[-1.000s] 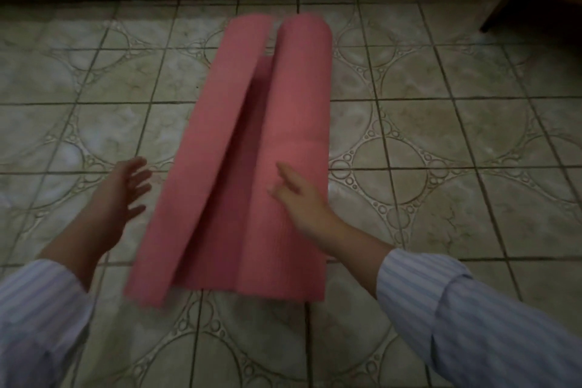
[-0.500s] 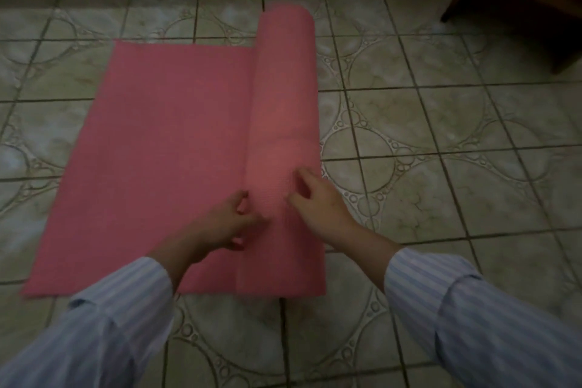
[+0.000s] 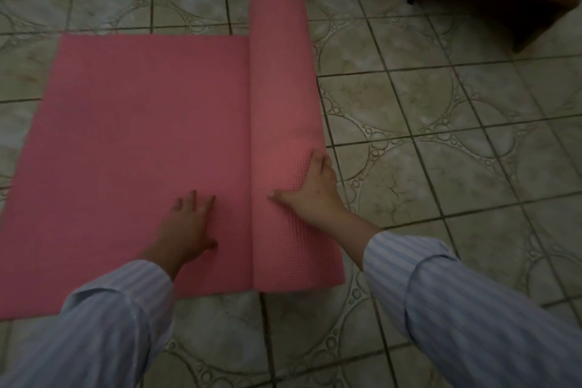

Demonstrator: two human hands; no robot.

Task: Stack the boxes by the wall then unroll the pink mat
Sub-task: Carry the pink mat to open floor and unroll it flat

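Half the pink textured foam mat (image 3: 141, 142) lies flat on the patterned tile floor (image 3: 441, 142), spreading toward nine o'clock, and a thick roll (image 3: 283, 98) waits at centre, running twelve to six. Left hand (image 3: 185, 230) presses the flat part, fingers spread. Right hand (image 3: 315, 189) cups the roll's three o'clock side, fingers curved over it. No boxes in view, so stacking can't be judged; unrolling looks roughly midway.

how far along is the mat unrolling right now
Partly done: the left part of the pink mat lies flat on the tiled floor. In hand: left hand presses it, right hand rests on the roll. Left: unrolling that. No boxes in view.
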